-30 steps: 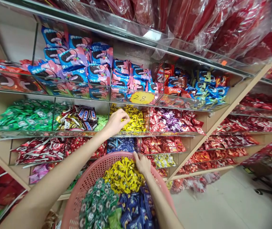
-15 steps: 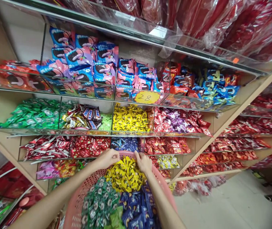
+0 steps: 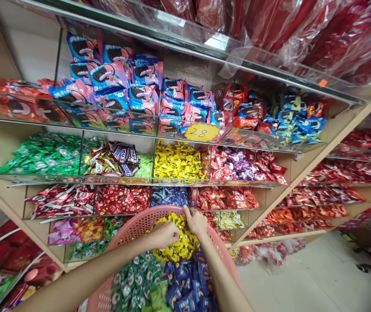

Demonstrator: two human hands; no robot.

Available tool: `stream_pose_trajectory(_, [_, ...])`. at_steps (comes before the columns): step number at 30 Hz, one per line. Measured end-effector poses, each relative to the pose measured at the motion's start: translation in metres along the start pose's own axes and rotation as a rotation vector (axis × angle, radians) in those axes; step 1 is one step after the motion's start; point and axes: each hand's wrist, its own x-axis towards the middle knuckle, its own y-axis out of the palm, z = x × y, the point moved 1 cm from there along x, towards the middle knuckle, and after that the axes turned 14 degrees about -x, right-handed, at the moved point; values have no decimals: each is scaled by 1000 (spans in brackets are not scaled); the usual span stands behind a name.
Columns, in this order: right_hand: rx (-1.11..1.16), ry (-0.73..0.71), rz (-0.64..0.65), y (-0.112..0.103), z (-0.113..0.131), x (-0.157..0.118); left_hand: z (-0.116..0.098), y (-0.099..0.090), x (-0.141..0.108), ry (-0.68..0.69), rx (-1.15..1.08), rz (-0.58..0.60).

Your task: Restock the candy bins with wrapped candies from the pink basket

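Note:
A pink plastic basket (image 3: 115, 242) with a perforated wall holds wrapped candies in separate heaps. Yellow candies (image 3: 185, 249) lie at its far end, green ones (image 3: 136, 277) at the near left, dark blue ones (image 3: 188, 281) at the near right, and a few light green packets (image 3: 159, 297) between them. My right hand (image 3: 196, 221) grips the far rim, thumb over the edge. Above the yellow heap is my left hand (image 3: 164, 235), its fingers curled closed; whatever they may hold is hidden.
Ahead stand tiered shelves with clear fronts, holding yellow candies (image 3: 178, 161), green candies (image 3: 48, 154), blue-and-pink cookie packs (image 3: 109, 78) and red packets (image 3: 123, 199). A yellow price tag (image 3: 201, 131) reads 28. Pale floor (image 3: 279, 290) shows at the lower right.
My left hand has moved from the basket's far rim inward and down to the right, over the yellow candies. My right hand stays on the rim.

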Motion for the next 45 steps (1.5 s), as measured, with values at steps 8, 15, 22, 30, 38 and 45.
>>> stream_pose_trajectory(8, [-4, 1, 11, 0, 0, 0, -12, 3, 6, 44, 318, -52])
stream_pose_trajectory(15, [-1, 3, 2, 0, 0, -1, -15, 7, 10, 18, 454, -41])
stream_pose_trajectory(22, [9, 7, 11, 0, 0, -1, -13, 1, 6, 61, 470, -65])
stream_pose_trajectory(30, [9, 7, 9, 2, 1, 0, -11, 22, -11, 322, 530, 54])
stream_pose_trajectory(38, [11, 8, -20, 4, -1, 0, -9, 27, -5, 229, 547, -20])
stream_pose_trajectory(45, [12, 7, -20, 2, 0, 1, -9, 33, -2, 92, 578, -135])
